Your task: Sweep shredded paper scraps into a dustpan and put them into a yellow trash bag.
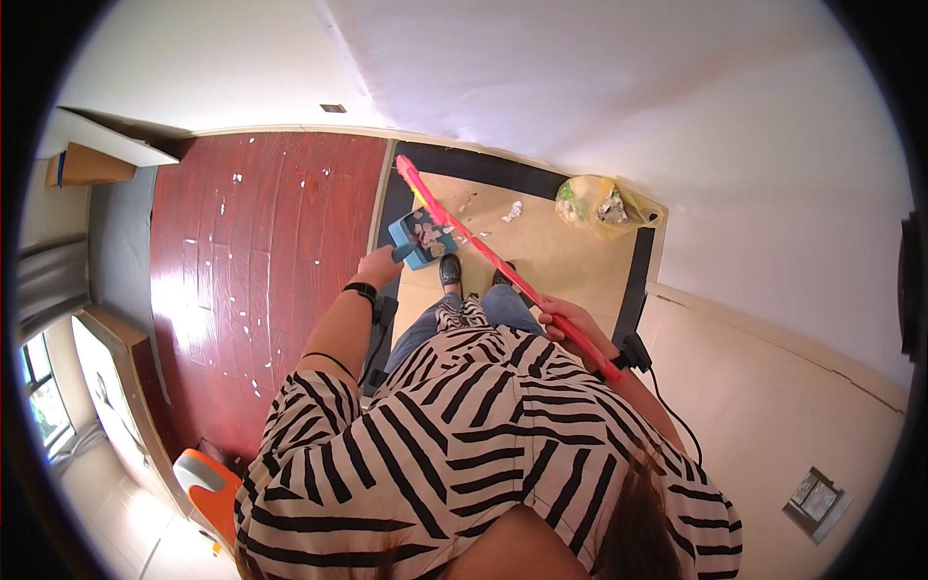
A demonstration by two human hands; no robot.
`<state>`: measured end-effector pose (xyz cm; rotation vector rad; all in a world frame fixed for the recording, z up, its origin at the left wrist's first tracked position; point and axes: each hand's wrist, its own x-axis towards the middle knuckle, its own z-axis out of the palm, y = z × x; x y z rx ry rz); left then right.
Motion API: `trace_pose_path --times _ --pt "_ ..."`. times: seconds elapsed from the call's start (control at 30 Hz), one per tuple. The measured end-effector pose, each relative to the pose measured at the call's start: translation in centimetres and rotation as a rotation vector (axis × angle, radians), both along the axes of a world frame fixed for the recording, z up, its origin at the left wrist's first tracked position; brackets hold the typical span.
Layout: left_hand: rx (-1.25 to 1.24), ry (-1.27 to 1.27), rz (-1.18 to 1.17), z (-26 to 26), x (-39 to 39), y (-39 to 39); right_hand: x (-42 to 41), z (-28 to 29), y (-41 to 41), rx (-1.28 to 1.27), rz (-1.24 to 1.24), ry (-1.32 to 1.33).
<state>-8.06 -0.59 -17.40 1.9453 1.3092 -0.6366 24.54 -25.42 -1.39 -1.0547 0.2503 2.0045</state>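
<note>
My left hand (381,267) grips the handle of a blue plastic dustpan (404,233), whose tray lies in front of my feet with torn scraps and debris (429,238) inside. In my right hand (569,317) is the red stick of a broom (493,259), slanting up and to the left across the view. The broom's pinkish-red head (415,180) is at the far end, above and beyond the dustpan; whether its tip touches the floor I cannot tell. A crumpled white scrap (512,211) and smaller bits lie on the beige tile to the right of the dustpan.
A yellowish translucent bag of rubbish (603,205) stands at the wall on the right. Reddish-brown wood flooring (290,217), dotted with white flecks, stretches left. A dark border (486,167) rings the beige tile floor (580,264). Something orange and grey (210,486) is at lower left.
</note>
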Motion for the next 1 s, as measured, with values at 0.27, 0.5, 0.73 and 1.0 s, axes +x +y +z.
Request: trace_pose_path --times 0.27,0.5,0.73,1.0 --pt "-0.03 0.027 0.01 0.4 -0.4 0.4 -1.0 -2.7 1.9 0.005 0.217 -0.295" --pt "-0.02 0.024 0.029 0.1 -0.2 0.3 0.5 -1.1 1.2 -0.001 -0.044 0.083" --pt "-0.033 0.03 -0.007 0.6 -0.6 0.8 0.6 -0.3 0.3 0.024 0.193 -0.213" --pt "-0.011 -0.016 0.009 -0.2 -0.4 0.6 -1.3 -3.0 0.4 -0.025 0.152 -0.191"
